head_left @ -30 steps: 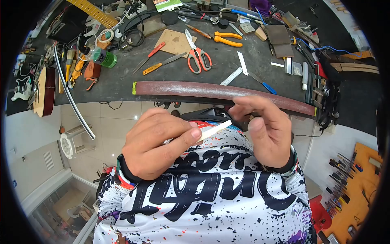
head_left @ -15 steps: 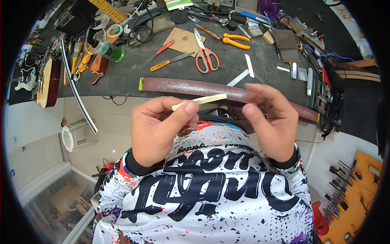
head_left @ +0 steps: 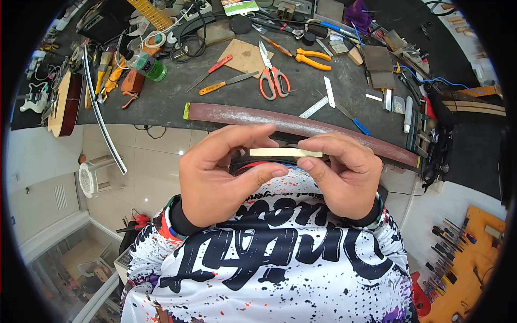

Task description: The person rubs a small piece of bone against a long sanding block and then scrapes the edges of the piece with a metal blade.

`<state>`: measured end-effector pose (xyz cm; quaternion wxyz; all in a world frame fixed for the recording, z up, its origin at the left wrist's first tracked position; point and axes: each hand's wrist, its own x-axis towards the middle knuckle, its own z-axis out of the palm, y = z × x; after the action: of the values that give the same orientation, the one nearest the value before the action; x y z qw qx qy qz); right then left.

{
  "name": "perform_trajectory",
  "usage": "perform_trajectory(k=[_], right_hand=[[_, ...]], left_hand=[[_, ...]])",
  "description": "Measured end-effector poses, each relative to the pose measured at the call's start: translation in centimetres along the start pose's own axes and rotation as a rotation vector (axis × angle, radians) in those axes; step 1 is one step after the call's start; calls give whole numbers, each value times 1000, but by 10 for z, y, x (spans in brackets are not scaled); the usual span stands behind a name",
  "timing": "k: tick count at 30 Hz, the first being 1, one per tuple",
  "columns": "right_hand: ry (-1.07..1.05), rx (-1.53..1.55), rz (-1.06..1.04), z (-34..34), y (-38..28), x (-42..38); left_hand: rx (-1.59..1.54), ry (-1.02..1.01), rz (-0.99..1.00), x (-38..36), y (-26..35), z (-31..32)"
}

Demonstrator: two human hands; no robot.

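Observation:
A small cream-coloured guitar saddle blank (head_left: 277, 153), a thin narrow bar, is held level in front of my chest. My right hand (head_left: 347, 172) pinches its right end between thumb and fingers. Around the left end curves my left hand (head_left: 223, 175), its thumb below the bar and its fingers above and behind, spread apart and not gripping. Just beyond both hands, a long reddish-brown sanding beam (head_left: 242, 117) with yellow-green ends lies along the bench's front edge.
On the dark bench (head_left: 172, 97) lie red-handled scissors (head_left: 274, 83), orange pliers (head_left: 313, 59), files (head_left: 229, 82), a steel ruler (head_left: 314, 107) and a blue-handled tool (head_left: 361, 126). A green bottle (head_left: 153, 69) stands at the left. A guitar body (head_left: 65, 105) and a white stool (head_left: 91, 177) are farther left.
The blank has passed from my left hand to my right and now lies level, slightly lower. My left fingers have spread off it. The blue-handled tool, hidden behind my right hand before, shows now.

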<state>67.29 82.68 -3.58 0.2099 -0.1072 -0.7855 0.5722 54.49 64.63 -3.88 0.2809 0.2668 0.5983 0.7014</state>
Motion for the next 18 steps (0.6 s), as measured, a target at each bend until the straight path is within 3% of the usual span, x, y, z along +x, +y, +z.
perform_trajectory(k=[2, 5, 13, 18], right_hand=[[-3, 16, -14, 0, 2, -1], [-5, 1, -65, -1, 4, -1], [53, -35, -248, 9, 6, 3], [-30, -140, -349, 3, 8, 4]], left_hand=[[235, -3, 145, 1, 1, -4], [291, -41, 293, 5, -4, -8], [254, -84, 246, 2, 0, -8], [221, -91, 240, 1, -5, -11]])
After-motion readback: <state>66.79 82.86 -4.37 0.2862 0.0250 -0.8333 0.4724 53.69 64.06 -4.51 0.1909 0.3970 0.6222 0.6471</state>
